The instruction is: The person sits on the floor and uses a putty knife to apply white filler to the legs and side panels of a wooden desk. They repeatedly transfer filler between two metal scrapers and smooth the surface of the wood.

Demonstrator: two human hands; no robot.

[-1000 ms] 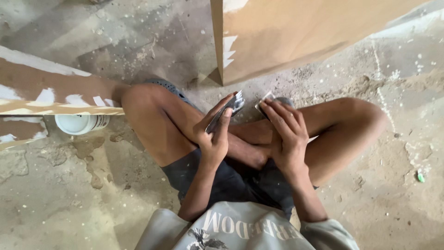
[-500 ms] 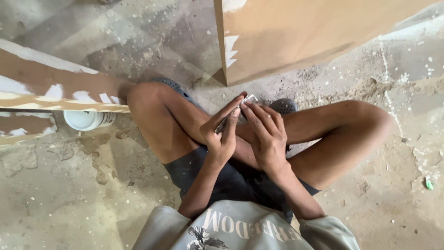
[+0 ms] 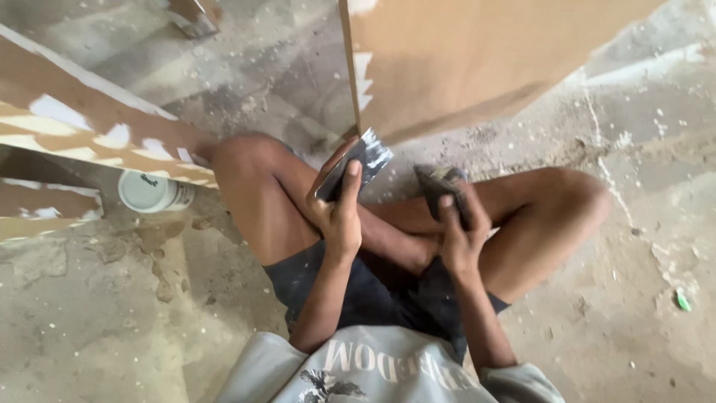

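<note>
I sit cross-legged on a dusty concrete floor. My left hand [image 3: 339, 220] grips a flat metal scraper blade [image 3: 367, 158], held up near the lower edge of a standing brown board [image 3: 485, 60]. My right hand [image 3: 461, 237] rests over my crossed legs and holds a dark, worn flat piece [image 3: 436, 185]; its kind is unclear. The two hands are apart, about a hand's width from each other.
A long wooden board [image 3: 82, 130] with white filler patches lies at the left. A white round container [image 3: 153, 192] lies on its side under it. A small green scrap [image 3: 682, 300] lies on the floor at the right.
My hands were together around the blade. They have separated: the left keeps the blade and has lifted slightly, and the right has pulled back with the dark piece.
</note>
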